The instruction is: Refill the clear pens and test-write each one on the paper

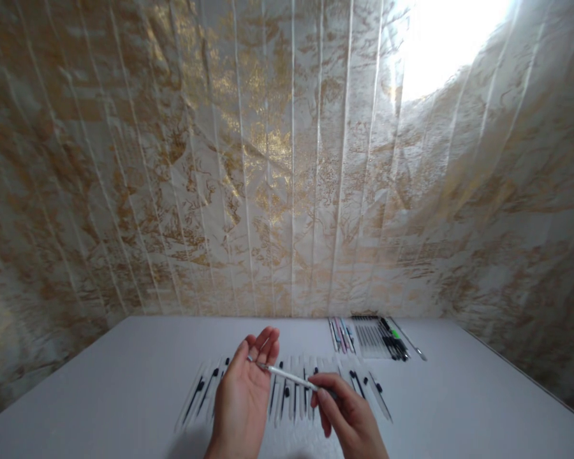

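My right hand [342, 408] pinches a slim white pen [291, 377] near one end between thumb and fingers. The pen slants up to the left, its narrow tip reaching over the palm of my left hand [249, 389]. That hand is turned palm up with its fingers loosely curled and apart. A small pale bit near its thumb is too small to make out. Below both hands, a row of clear pen barrels [191, 398] with dark refills and black caps [379, 387] lies on the white table [100, 389]; my hands hide part of the row.
At the back right lie several pastel pens [342, 336], a clear pack of thin sticks [369, 338], black pens [396, 344] with a green piece [395, 333], and a long thin rod [414, 344]. A gold-patterned curtain [268, 191] hangs behind the table.
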A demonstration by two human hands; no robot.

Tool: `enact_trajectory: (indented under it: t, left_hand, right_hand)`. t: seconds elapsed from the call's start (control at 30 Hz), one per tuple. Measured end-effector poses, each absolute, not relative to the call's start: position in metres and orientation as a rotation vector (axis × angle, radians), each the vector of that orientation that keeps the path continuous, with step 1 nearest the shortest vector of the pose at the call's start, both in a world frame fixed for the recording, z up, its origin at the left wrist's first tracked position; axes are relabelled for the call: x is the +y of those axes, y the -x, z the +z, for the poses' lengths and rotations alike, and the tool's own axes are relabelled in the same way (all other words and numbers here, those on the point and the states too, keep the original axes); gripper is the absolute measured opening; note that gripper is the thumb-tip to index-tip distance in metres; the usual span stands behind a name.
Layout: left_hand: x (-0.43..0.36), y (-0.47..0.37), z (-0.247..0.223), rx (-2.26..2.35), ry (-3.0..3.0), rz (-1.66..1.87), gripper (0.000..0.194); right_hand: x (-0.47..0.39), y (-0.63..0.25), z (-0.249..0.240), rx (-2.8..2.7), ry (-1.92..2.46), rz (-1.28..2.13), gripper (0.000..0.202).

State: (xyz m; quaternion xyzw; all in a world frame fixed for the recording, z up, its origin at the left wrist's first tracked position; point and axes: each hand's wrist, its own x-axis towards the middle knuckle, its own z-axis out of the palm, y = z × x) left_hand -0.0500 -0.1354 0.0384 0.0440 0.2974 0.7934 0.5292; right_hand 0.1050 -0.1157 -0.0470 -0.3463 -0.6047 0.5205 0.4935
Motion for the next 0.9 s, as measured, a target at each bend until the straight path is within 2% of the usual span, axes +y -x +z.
enact_trajectory:
  t: [0.1,0.2,0.3,0.43,0.63,0.9]
  left_hand:
    - [-0.139,0.043,0.041,0.722,-0.176,1.845,0.026]
    - [-0.141,0.041,0.044,0.703,-0.207,1.811,0.026]
    - [-0.14,0.048,0.043,0.717,-0.218,1.89,0.022]
    - [-0.14,0.057,0.036,0.838,-0.472,1.965,0.009]
    - [-0.142,0.041,0.028,1.152,-0.906,1.681,0.034]
    - [-0.142,0.039,0.025,1.224,-0.958,1.673,0.033]
  right_hand:
    - [-0.117,-0.094,-0.057,-1.323,0.784,1.354,0.043]
    - [-0.117,-0.084,-0.065,-1.1,0.715,1.597,0.045]
    - [-0.115,-0.082,-0.067,-0.897,0.665,1.755,0.046]
    - [-0.109,-0.087,-0.07,-0.83,0.656,1.742,0.045]
    - [-0.102,-0.089,-0.074,-0.91,0.697,1.631,0.049]
    - [-0.107,-0.097,-0.06,-1.061,0.746,1.579,0.048]
